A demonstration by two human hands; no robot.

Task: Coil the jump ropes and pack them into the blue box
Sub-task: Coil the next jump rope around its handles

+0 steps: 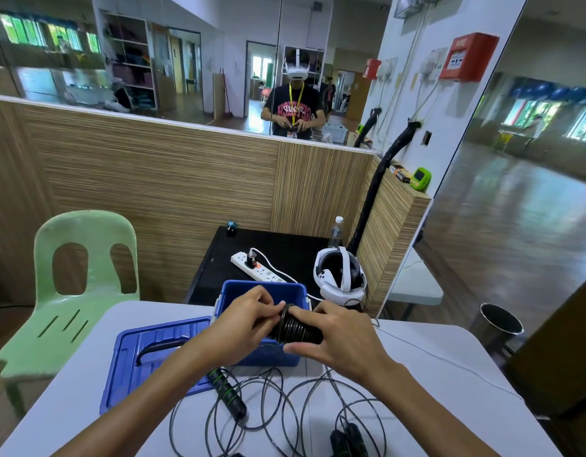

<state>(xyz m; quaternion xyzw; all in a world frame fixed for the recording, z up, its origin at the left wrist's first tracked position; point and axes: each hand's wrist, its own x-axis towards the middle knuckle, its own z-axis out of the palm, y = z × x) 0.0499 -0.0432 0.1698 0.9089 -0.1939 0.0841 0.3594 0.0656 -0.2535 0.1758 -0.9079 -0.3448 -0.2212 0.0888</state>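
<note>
Both hands hold a tightly wound black jump rope coil (296, 329) just above the open blue box (232, 291). My left hand (248, 321) pinches the coil's left end. My right hand (341, 338) wraps around its right side from above. The box's blue lid (143, 354) lies flat on the table to the left of the box. Loose black rope loops (271, 413) sprawl over the white table in front of me. A black handle with green rings (227, 390) lies among them, and two more dark handles (347, 441) rest near the bottom edge.
A pale green plastic chair (74, 291) stands left of the white table (433, 390). Behind the box, a black side table carries a power strip (257, 268), a water bottle (335, 232) and a white headset (339, 275). A metal bin (497, 324) is on the floor at right.
</note>
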